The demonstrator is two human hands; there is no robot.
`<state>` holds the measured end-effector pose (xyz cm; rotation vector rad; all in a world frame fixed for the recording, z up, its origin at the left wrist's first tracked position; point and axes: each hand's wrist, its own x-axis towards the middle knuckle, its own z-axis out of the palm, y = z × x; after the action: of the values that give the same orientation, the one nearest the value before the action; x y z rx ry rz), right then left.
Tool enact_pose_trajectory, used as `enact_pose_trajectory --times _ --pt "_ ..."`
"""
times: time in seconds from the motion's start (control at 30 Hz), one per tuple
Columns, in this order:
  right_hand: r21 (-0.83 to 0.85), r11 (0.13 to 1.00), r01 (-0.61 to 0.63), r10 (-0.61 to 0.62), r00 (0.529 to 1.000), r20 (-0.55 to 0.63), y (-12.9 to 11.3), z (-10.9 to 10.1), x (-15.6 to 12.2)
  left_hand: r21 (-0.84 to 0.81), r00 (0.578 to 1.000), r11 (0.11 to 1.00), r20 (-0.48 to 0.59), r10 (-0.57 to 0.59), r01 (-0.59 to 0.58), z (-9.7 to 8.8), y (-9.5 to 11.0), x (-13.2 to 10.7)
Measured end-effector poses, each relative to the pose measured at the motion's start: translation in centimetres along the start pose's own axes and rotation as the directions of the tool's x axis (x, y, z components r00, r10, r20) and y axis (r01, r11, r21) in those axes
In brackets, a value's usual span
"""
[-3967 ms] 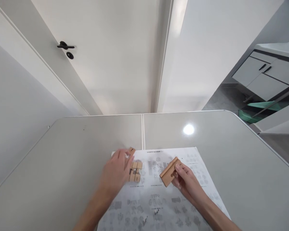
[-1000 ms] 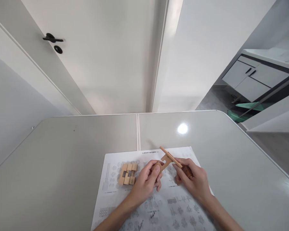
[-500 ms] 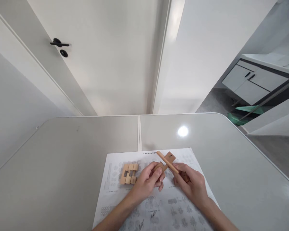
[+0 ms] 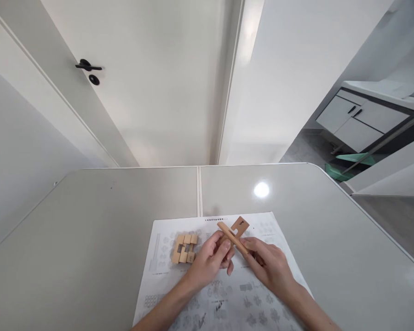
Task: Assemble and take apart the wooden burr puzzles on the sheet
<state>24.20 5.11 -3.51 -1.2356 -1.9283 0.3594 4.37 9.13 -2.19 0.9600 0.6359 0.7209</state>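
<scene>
Over the printed sheet, my left hand (image 4: 212, 255) is closed around a notched wooden puzzle piece (image 4: 240, 225) whose far end sticks up with a dark mark like a "3". My right hand (image 4: 267, 259) pinches the near end of another wooden puzzle piece (image 4: 232, 237), a narrow stick lying slantwise across the first. The two pieces cross close to my fingertips; whether they interlock I cannot tell. Left of my left hand, several more wooden puzzle pieces (image 4: 179, 256) lie grouped together on the paper. Parts of both held pieces are hidden by my fingers.
The white sheet (image 4: 152, 285) carries rows of small printed diagrams and lies on a grey table (image 4: 89, 230) with a pale seam down its middle. Beyond stand a white door (image 4: 165, 82) with a black handle (image 4: 89, 65) and, far right, a white cabinet (image 4: 360, 117).
My right hand has moved slightly left, carrying its wooden piece further across the one in my left hand. The left hand stays nearly in place. The camera view has shifted a little.
</scene>
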Motion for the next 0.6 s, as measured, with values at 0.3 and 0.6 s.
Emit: enact_pose_trajectory --times 0.3,0.6 --pt "-0.107 0.994 0.032 -0.030 0.999 0.025 0.35 -0.12 -0.60 0.036 0.999 0.999 0.034 -0.002 0.001 -0.14 -0.18 -0.09" --pt "-0.067 0.996 0.055 -0.053 0.998 0.037 -0.30 -0.64 -0.17 0.041 0.999 0.999 0.049 0.009 -0.011 -0.12 0.02 -0.13"
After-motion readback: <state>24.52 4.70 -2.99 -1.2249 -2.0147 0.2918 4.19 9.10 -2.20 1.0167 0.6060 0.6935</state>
